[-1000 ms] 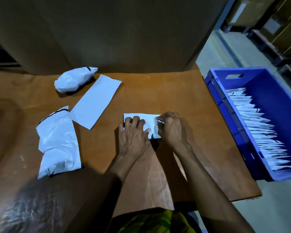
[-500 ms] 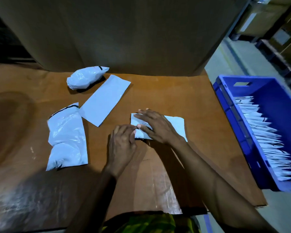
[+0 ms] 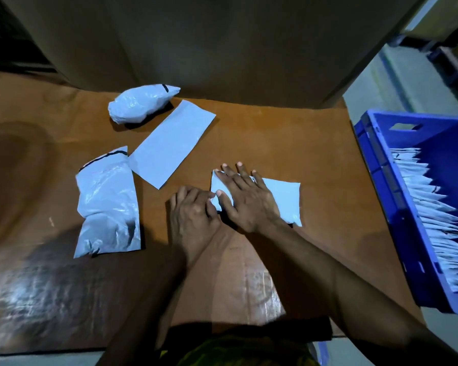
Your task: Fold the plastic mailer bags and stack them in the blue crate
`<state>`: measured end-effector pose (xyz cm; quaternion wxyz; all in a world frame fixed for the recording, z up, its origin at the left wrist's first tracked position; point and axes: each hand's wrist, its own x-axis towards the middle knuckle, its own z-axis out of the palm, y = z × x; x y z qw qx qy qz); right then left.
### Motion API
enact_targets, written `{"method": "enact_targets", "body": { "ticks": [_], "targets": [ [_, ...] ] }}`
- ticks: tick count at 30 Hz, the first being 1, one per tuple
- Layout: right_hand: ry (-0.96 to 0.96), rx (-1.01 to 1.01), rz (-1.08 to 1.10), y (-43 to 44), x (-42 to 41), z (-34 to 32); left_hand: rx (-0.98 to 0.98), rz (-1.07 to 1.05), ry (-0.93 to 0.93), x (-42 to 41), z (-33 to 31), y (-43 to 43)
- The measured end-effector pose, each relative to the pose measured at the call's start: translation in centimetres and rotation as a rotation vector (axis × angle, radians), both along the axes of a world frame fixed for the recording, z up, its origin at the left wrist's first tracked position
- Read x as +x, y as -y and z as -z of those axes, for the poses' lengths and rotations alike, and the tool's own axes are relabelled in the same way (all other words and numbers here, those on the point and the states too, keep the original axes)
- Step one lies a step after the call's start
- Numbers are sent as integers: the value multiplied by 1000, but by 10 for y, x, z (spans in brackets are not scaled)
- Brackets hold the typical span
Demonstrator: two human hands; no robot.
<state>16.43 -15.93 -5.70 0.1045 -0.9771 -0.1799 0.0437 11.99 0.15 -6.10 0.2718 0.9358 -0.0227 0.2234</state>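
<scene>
Fingers (image 3: pixel 232 174) spread flat on one mailer (image 3: pixel 280 199), left hand (image 3: pixel 193 215) pinching its corner.
Blue crate (image 3: pixel 378 180) stood part-filled; three bags (image 3: pixel 172 146) waited left of frame.

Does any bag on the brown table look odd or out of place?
The white plastic bag far back on the brown table is bunched into a lump, while the flat white mailer bag beside it lies smooth. Nothing looks torn.
</scene>
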Motion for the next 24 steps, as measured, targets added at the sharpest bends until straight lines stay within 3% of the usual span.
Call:
{"method": "enact_targets", "body": {
  "ticks": [3,5,7,10,14,20,24],
  "targets": [
    [-74,16,-29,4,7,-4,62,-16,-85,8,-13,-2],
    [-115,143,-52,9,6,-9,124,-13,-141,14,-21,1],
    [-9,298,8,17,-6,-10,146,45,-143,17,-25,11],
    [185,345,226,26,-31,-7,211,245,-153,26,-18,31],
    [225,236,403,38,-49,-5,351,380,-191,32,1,43],
    [253,39,412,42,-53,-1,455,282,-266,25,8,55],
    [236,27,465,39,-49,5,437,241,-286,24,6,60]
  ]
}}
